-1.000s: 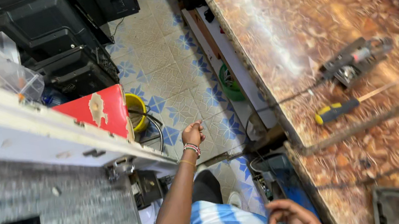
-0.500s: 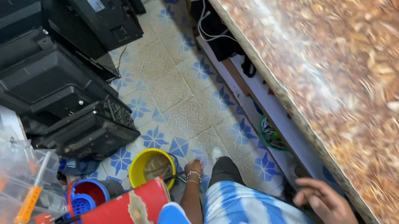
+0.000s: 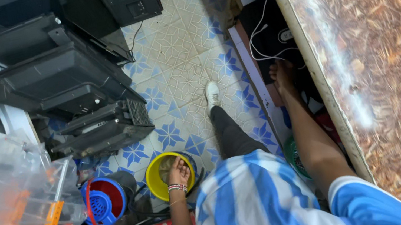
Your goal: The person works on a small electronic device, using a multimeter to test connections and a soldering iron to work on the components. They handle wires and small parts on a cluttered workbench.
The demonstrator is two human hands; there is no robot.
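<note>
Between the worktop edge and the stacked black machines runs a narrow tiled floor. Our left hand reaches into the yellow bowl beside the machines, fingers loosely spread. Our right hand rests under the worktop, grip unclear. Half a second ago both hands were nearer our body.

My left hand has dropped into the round yellow plastic bowl on the floor. My right hand has moved far forward, reaching under the brown patterned countertop toward white cables.
</note>
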